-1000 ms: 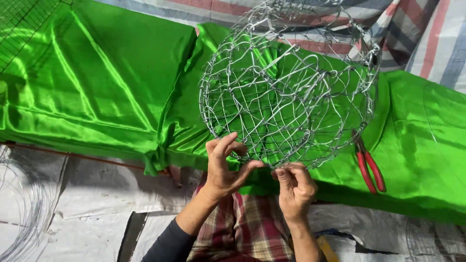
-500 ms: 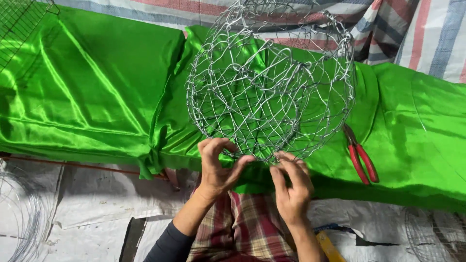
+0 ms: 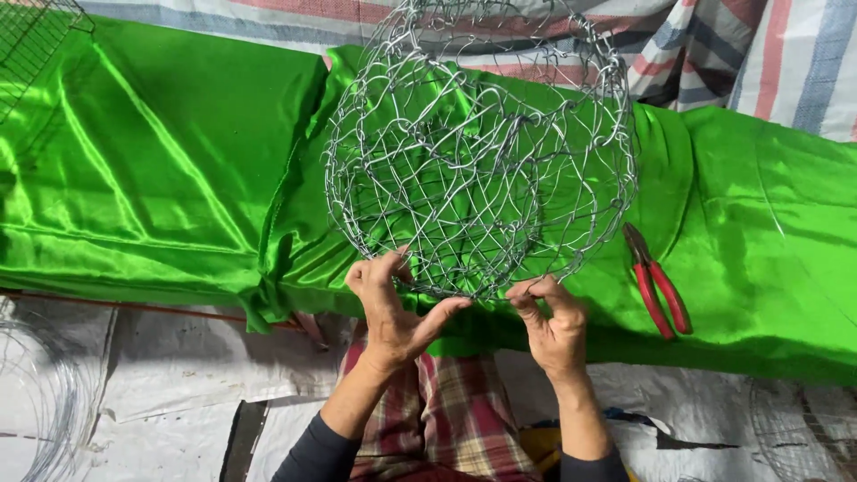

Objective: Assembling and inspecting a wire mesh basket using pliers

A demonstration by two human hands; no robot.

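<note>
A person holds a rounded, open-topped cage of silvery woven wire mesh (image 3: 482, 170) upright over a spread of shiny green satin cloth (image 3: 161, 170), gripping it only at the lowest part of its near side. The left hand (image 3: 393, 303) is pinched on the mesh just left of the cage's bottom point, thumb stretched under the wire and fingers curled over it; the right hand (image 3: 553, 326) is closed on the strands just right of that point, fingertips tucked into the weave. The two hands sit close together but do not touch, a hold that appears to steady the light frame from below while leaving the rest of the cage free and in full view.

A pair of red-handled pliers (image 3: 656, 281) lies on the green cloth just right of the cage, apart from it and within easy reach of the right hand. Behind the cage, a striped red, white and blue-grey sheet (image 3: 759, 54) covers the ground. Below the cage, the person's plaid-covered lap (image 3: 446, 419) shows between dark sleeves. A dark wire grid (image 3: 31, 40) sits far to the cage's upper left, and loose coils of thin wire (image 3: 40, 402) lie to its lower left on pale sheeting.
</note>
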